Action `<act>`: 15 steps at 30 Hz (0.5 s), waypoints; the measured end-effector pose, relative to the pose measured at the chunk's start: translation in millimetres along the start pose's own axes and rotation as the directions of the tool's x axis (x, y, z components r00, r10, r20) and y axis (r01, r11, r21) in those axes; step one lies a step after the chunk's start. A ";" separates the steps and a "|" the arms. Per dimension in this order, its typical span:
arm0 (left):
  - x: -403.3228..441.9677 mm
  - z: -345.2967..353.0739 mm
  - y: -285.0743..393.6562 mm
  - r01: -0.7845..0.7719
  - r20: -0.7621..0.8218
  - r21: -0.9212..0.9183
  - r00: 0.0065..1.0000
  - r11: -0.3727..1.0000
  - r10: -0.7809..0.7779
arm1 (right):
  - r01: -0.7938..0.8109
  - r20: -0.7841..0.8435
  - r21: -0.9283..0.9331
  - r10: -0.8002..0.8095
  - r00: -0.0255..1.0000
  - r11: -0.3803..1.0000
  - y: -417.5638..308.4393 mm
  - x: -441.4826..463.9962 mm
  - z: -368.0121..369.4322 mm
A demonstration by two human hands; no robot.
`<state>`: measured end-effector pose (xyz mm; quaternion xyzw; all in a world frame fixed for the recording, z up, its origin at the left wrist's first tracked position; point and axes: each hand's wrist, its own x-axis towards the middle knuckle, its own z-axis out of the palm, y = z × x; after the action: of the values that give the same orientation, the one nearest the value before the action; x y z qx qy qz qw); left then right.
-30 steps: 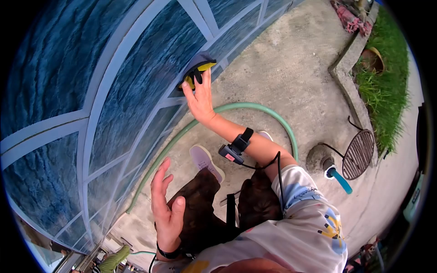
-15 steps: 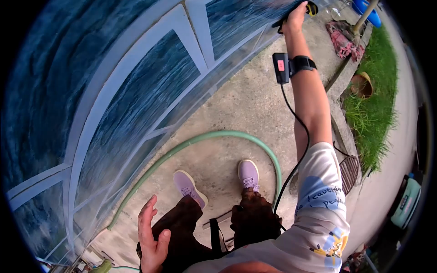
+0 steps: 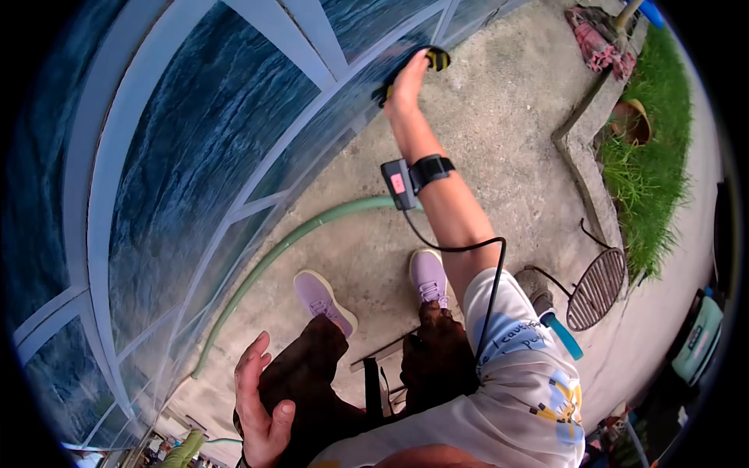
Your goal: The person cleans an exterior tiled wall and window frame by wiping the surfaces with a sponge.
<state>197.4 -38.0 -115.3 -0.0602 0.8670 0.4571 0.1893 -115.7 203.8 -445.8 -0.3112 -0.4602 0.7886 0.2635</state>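
My right hand reaches forward and is closed around a tool with a black-and-yellow handle. The tool's far end is hidden between the hand and the lower part of the glass wall, so its kind is unclear. Blue panes in pale frames make up this wall, which rises on my left. A black device with a cable is strapped to my right forearm. Low in view, my left hand holds nothing, its fingers stretched and thumb apart, beside my dark trousers.
A green hose curves over the concrete floor in front of my feet. To the right are a round metal grate, a blue-green handle, a concrete curb, grass with a tipped pot, and a pink cloth.
My right hand has swept left and nearer to me along the glass wall with the tool. The view has shifted slightly, showing the grate more fully. My left hand stays almost where it was.
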 end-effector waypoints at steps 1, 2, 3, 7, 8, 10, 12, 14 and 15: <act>0.6 -0.3 -1.7 -0.003 0.008 0.008 1.000 1.000 0.003 | -0.053 0.083 -0.025 0.054 0.995 0.998 14.8 -29.8 -2.5; 1.5 -2.3 -4.3 -0.019 0.033 0.019 0.999 1.000 0.018 | -0.192 0.041 -0.028 0.193 0.980 0.981 9.2 -71.7 5.3; 1.6 -2.9 -6.0 -0.034 0.055 0.025 0.998 0.999 0.033 | -0.218 -0.021 -0.161 0.217 0.976 0.963 14.4 -106.7 11.3; 1.5 -2.6 -7.8 -0.046 0.058 0.023 0.997 0.999 0.044 | -0.293 0.104 -0.216 0.320 0.942 0.931 18.8 -148.6 8.9; 1.7 -2.5 -7.8 -0.047 0.056 0.028 0.997 0.999 0.045 | -0.266 0.035 -0.171 0.276 0.961 0.949 15.0 -133.5 10.5; 2.4 -3.6 -8.7 -0.042 0.053 0.038 0.998 0.998 0.040 | -0.130 -0.020 -0.046 0.129 0.991 0.990 18.7 -72.7 8.1; 2.6 -5.5 -10.0 -0.069 0.064 0.053 0.996 0.996 0.065 | -0.077 0.020 0.030 0.077 0.997 0.997 19.5 -5.7 -7.2; 2.8 -9.3 -9.3 -0.099 0.082 0.059 0.992 0.993 0.094 | -0.094 0.019 0.049 0.093 0.996 0.994 6.3 2.2 -15.7; 4.6 -10.3 -9.2 -0.154 0.084 0.060 0.985 0.986 0.149 | -0.159 0.067 0.096 0.153 0.986 0.983 -0.3 -3.8 -15.2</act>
<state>192.9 -51.3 -118.9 0.0306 0.8756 0.4430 0.1903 -102.0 209.9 -450.4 -0.3091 -0.4015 0.8380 0.2024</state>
